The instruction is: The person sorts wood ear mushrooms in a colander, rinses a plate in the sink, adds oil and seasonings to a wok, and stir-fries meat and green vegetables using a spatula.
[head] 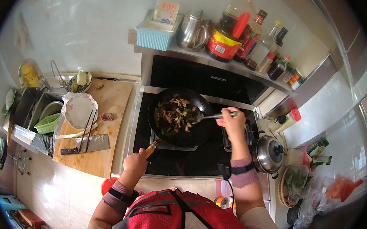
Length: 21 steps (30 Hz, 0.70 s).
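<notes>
A black wok [202, 101] rests on the left burner of a gas hob, holding sliced meat and green vegetables [175, 115]. Its wooden handle [151, 149] is gripped by my left hand [136, 166] at the wok's lower left. My right hand [231, 120] is closed around the handle of a metal spatula [214, 116]; the spatula's blade lies among the food at the right side of the wok. Left of the hob, a cleaver [97, 143] and a pair of dark chopsticks [89, 131] lie on a wooden cutting board [118, 103], beside a floral plate [81, 111].
Bottles and a steel kettle [193, 33] line the shelf behind the hob. A lidded steel pot [269, 154] stands at the right, near a basket [283, 189] of bagged greens. The sink [29, 102] with a green colander [48, 123] is at the left.
</notes>
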Motion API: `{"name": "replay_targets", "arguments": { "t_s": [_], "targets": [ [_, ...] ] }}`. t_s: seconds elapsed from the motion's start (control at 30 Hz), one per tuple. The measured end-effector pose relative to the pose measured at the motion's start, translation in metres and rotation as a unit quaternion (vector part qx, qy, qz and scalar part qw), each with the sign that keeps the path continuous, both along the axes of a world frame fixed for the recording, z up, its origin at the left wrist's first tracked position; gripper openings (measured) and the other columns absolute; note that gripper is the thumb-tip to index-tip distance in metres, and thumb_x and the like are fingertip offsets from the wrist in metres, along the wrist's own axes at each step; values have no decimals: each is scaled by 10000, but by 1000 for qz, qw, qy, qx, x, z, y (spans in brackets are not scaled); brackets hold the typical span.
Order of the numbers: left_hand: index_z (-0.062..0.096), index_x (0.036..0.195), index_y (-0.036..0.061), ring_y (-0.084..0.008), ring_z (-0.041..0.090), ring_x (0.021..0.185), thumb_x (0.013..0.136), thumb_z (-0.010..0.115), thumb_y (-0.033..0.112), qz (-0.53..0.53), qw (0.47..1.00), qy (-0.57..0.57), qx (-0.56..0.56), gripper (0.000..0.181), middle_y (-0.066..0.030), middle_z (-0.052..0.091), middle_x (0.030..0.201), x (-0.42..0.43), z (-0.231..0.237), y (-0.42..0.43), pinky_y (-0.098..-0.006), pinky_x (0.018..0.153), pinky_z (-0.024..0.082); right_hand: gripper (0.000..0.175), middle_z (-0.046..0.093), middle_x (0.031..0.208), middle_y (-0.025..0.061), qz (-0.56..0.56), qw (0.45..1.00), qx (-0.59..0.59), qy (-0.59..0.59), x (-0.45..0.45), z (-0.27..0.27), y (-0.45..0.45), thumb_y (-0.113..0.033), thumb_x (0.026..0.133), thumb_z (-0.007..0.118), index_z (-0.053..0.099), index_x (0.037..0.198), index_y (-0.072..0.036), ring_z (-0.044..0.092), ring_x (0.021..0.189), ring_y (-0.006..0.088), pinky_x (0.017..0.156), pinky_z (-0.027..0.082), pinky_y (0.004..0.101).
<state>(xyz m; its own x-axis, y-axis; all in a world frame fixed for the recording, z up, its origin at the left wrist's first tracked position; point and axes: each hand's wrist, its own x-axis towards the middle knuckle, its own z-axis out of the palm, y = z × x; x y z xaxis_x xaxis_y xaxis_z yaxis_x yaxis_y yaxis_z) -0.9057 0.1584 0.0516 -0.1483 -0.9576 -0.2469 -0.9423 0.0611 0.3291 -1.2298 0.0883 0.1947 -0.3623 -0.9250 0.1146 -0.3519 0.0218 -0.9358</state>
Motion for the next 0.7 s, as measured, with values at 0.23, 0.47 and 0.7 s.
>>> {"name": "replay_targets", "arguments": {
  "t_s": [0.23, 0.47, 0.7],
  "targets": [
    [466, 1054, 65, -361, 667, 747, 826, 671, 285, 6, 1000, 1, -11, 377, -157, 670, 780, 6, -5, 4, -468, 636, 517, 116, 626, 857, 108, 209, 951, -111, 199, 21, 17, 19, -4, 753, 644, 706, 850, -15, 657, 812, 220, 742, 509, 301],
    [456, 1038, 59, -368, 661, 740, 822, 669, 273, -15, 999, 17, -34, 372, -154, 661, 762, 1, -4, 3, -472, 625, 514, 81, 641, 841, 74, 79, 978, -143, 128, -11, -17, -37, -94, 821, 668, 692, 840, -19, 629, 779, 185, 714, 499, 315],
    [459, 1061, 57, -369, 665, 748, 810, 676, 271, -2, 1000, 3, -15, 395, -162, 667, 767, 3, -7, 0, -475, 636, 515, 162, 670, 823, 74, 105, 987, -124, -10, 34, -43, -36, -99, 880, 620, 680, 951, 34, 623, 646, 116, 619, 508, 240]
  ]
}}
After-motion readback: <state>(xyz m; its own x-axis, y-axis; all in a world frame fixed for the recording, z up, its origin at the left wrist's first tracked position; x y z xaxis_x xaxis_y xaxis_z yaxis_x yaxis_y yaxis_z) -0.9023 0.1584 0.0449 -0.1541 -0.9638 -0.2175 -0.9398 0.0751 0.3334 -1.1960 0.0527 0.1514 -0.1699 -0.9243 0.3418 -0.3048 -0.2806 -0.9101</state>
